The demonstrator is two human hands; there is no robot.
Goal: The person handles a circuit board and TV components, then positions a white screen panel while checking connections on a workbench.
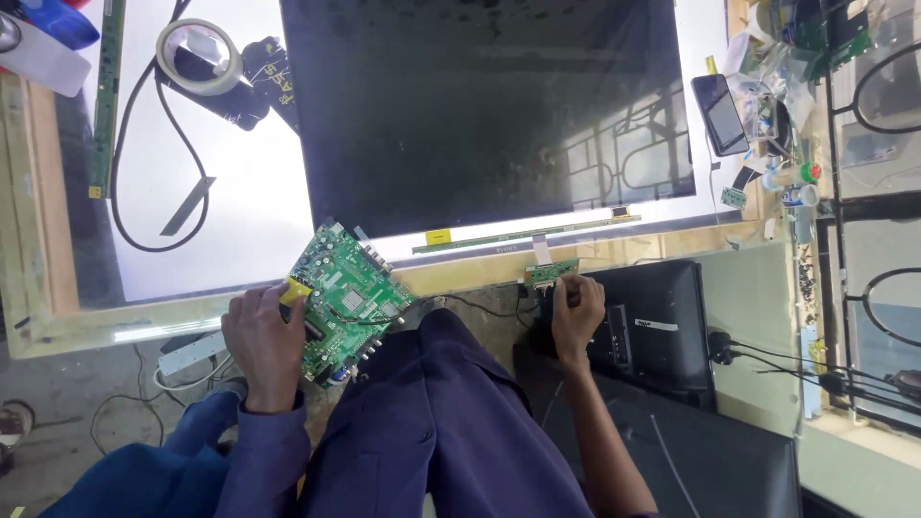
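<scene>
Left hand (264,341): lower left of centre; fingers curled around the left edge of the green main circuit board (347,299), thumb beside a yellow component (295,291) on that edge.
Main circuit board: tilted, resting against the person's knee at the front edge of the counter (38,221); component side faces up, with a silver chip near its middle.
Right hand (577,312): right of centre; fingertips pinched on the small green driver board (551,271).
Small driver board: just below the lower edge of the display panel (484,105), joined to it by a short flat ribbon cable (542,249).
Display panel: dark, lying flat on a lit white backlight sheet (240,182), upper middle of the frame.
Long narrow strip board (523,233): along the panel's lower edge.
Tape roll (200,56): upper left, on the white sheet, beside a black cable loop (144,163).
Phone (721,113): upper right, near scattered small parts.
Black monitor housing (652,326): lower right, just beside the right hand.
</scene>
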